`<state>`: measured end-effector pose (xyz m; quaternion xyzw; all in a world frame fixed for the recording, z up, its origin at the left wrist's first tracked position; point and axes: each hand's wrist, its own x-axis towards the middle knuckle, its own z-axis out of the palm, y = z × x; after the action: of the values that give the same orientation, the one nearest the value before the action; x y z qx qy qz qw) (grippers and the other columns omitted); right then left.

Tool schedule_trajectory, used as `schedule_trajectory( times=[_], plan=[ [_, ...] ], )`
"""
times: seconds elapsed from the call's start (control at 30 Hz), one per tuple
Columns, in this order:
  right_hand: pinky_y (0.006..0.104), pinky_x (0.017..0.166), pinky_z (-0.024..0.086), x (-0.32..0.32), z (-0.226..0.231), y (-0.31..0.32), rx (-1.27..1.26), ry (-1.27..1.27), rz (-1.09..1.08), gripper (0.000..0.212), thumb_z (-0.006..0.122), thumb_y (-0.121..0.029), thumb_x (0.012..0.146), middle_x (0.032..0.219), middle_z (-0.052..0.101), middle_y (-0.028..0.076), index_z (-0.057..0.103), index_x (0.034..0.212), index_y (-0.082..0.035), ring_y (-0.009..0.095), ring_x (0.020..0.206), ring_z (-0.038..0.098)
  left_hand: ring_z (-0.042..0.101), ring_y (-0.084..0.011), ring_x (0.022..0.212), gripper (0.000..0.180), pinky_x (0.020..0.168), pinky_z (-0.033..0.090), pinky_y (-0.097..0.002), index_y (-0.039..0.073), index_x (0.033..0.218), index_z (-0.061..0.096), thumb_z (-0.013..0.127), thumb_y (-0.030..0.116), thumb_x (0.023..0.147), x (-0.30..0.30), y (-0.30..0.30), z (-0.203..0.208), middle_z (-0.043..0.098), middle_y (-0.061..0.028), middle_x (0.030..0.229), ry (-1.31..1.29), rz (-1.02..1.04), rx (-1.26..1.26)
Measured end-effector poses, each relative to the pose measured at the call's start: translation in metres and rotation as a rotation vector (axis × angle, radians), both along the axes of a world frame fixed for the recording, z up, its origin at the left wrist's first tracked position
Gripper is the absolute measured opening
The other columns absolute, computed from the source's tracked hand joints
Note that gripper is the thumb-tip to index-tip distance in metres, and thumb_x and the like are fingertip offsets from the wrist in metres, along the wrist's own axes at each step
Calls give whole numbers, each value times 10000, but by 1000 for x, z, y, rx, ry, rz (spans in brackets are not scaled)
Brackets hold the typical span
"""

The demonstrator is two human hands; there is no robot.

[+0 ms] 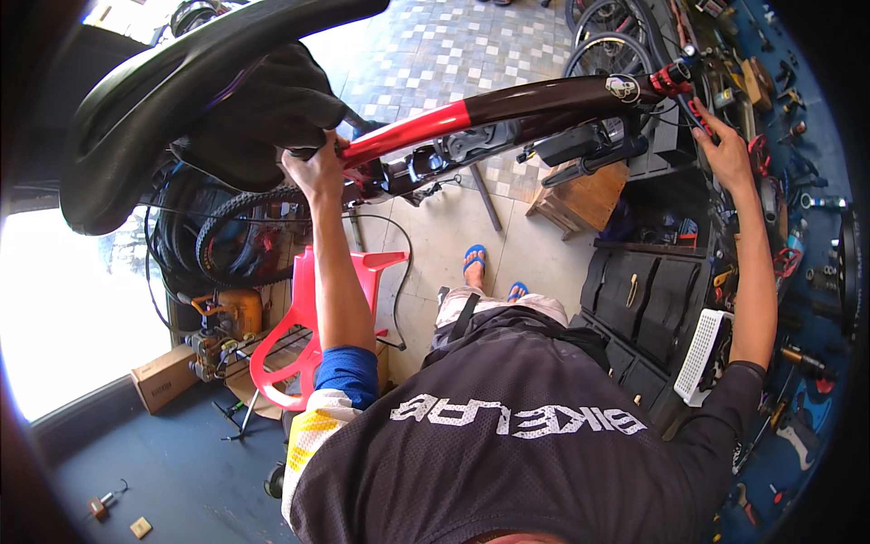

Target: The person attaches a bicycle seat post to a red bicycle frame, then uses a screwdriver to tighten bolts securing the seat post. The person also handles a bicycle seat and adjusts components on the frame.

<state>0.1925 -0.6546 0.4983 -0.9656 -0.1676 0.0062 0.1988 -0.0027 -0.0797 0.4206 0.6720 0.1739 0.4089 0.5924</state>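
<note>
A bicycle frame (544, 104), red toward the saddle end and dark brown toward the front, stretches across in front of me. My left hand (315, 168) is closed around its red end, just below a dark, soft-looking bulky thing (263, 118); some fingers are hidden there. A large black saddle (118, 136) looms close at upper left. At the frame's front end, beside the red-ringed head tube (671, 79), my right hand (725, 154) has thumb and fingers about a curved red-and-black part (698, 116), whose kind I cannot make out.
A pink-red plastic chair (299, 317) stands below my left arm. Under the frame are a wooden box (584, 199) and a dark rod (486, 198). Tools hang along the blue board (829, 245) at right, near a white perforated basket (700, 358). Bicycle wheels (609, 56) stand behind.
</note>
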Motion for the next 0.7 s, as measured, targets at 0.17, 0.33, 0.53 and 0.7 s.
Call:
schedule_trajectory(
  times=[0.17,0.33,0.53,0.7],
  plan=[
    [359,1083,426,13,-6,-22,34,-17,43,520,648,-162,954,1419,597,146,548,1457,-252,290,1325,568,661,-138,575,104,557,523,-288,-32,772,686,713,19,858,-25,-36,-1,686,-74,648,95,62,59],
    [332,1086,417,-2,-12,-41,105,32,48,555,668,-127,943,1406,616,137,531,1473,-217,240,1327,567,637,-151,588,102,621,499,-293,-2,806,663,673,52,893,-61,-61,1,653,-58,651,112,52,74],
    [328,1056,447,-31,-18,-47,148,-42,126,548,659,-111,931,1399,616,128,548,1456,-223,253,1315,579,638,-154,592,116,620,502,-298,2,815,662,689,72,903,-103,-66,-3,651,-60,649,66,61,82],
    [348,1067,441,-56,-8,-48,92,-28,118,540,658,-161,932,1406,603,146,544,1458,-213,299,1315,571,633,-150,592,142,629,502,-305,4,803,672,705,99,903,-132,-77,-4,651,-57,643,88,116,62]
  ],
)
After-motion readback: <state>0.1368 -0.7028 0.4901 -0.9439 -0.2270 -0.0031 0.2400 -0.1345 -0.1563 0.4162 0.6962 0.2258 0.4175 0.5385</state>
